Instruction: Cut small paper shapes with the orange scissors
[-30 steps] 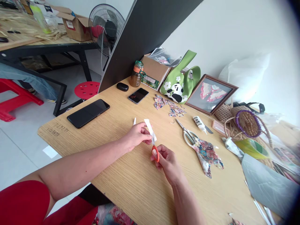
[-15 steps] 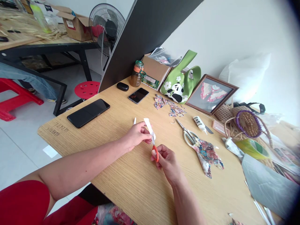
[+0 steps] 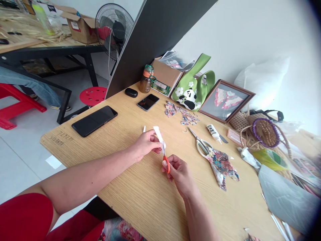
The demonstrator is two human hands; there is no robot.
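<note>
A white strip (image 3: 157, 133) is pinched in the left hand (image 3: 146, 144), at eleven o'clock from the right hand (image 3: 178, 171), closed on orange-handled scissors (image 3: 165, 160); the strip is best held taut and slowly cut.

We count two hands, a left hand (image 3: 147, 144) and a right hand (image 3: 178, 172); two pairs of scissors, orange scissors (image 3: 166, 162) and white scissors (image 3: 196, 137); two phones, a large phone (image 3: 94, 121) and a small phone (image 3: 147, 102). We also see one fan (image 3: 117, 30), one green bag (image 3: 189, 95), one framed picture (image 3: 227, 100), one glue bottle (image 3: 213, 132) and one black case (image 3: 131, 92).
</note>
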